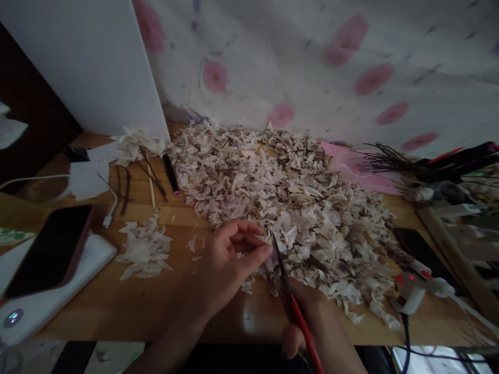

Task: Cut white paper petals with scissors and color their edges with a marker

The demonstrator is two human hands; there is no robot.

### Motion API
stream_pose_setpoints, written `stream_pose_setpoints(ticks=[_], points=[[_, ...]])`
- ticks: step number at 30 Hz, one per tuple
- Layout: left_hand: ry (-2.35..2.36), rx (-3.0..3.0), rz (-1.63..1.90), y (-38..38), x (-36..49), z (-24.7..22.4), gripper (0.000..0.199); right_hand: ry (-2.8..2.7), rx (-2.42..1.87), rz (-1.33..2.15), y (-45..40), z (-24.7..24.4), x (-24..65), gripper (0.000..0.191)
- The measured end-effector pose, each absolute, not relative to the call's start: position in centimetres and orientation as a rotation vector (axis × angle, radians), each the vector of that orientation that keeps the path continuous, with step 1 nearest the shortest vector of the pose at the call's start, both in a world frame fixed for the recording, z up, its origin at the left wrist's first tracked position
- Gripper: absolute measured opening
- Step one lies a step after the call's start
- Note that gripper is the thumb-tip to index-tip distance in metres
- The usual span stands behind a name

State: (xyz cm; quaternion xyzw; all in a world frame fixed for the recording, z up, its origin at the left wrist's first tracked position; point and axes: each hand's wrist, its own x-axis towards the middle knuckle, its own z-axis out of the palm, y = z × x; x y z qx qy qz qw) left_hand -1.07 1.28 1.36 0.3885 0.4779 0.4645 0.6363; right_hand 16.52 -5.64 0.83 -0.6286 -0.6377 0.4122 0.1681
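My left hand (230, 267) is closed in a pinch, thumb against forefinger. A thin pale petal-like flake (271, 261) shows at its fingertips, partly lost against the pile behind. My right hand (307, 317) grips red-handled scissors (298, 311), their dark blades pointing up and away from me. The blade tips reach beside the left thumb and the flake. Beyond both hands spreads a wide heap of dry, papery whitish-brown flakes (280, 176). A smaller group of paler flakes (144, 246) lies on the wooden table (163, 311) to the left.
At left, a phone (50, 249) rests on a white box-like device (89, 259). Behind are a pale paper-like flower (136, 144), brown stems (127, 189) and a black pen (170, 174). A plug block (409, 293) with cables and a dark phone-like slab (424, 254) are at right.
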Motion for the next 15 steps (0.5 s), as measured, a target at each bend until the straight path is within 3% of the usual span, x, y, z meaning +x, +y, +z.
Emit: stream_pose_setpoints(ticks=[8, 15], points=[[1.002, 0.807, 1.079, 1.6, -1.0, 0.8, 0.022, -1.535, -1.717, 1.133, -6.7, -0.8, 17.9, 0.086], [0.942, 0.877, 1.038, 1.1, -1.3, 0.9, 0.024, -1.299, -1.406, 1.098, -7.6, -3.9, 18.8, 0.083]])
